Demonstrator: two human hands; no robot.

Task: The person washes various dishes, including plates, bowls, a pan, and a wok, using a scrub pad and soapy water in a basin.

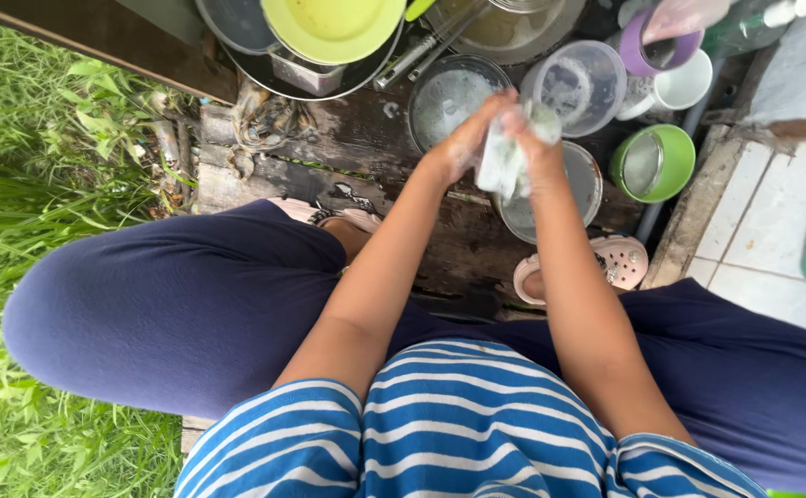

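Note:
Both my hands meet above wet dark wooden planks [348,148]. My right hand [534,138] grips a soapy clear glass [504,161], held tilted. My left hand [468,138] presses against the glass's side, fingers curled around it with foam on them. Just below the glass sits a round clear bowl [580,189], partly hidden by my right forearm.
Dishes crowd the far planks: a lime plate [334,26] on a dark pan, a dark bowl [444,92], a clear container [580,83], a purple cup [647,51], a white mug [684,85], a green cup [657,164]. Grass [43,138] lies left, white tiles [763,240] right.

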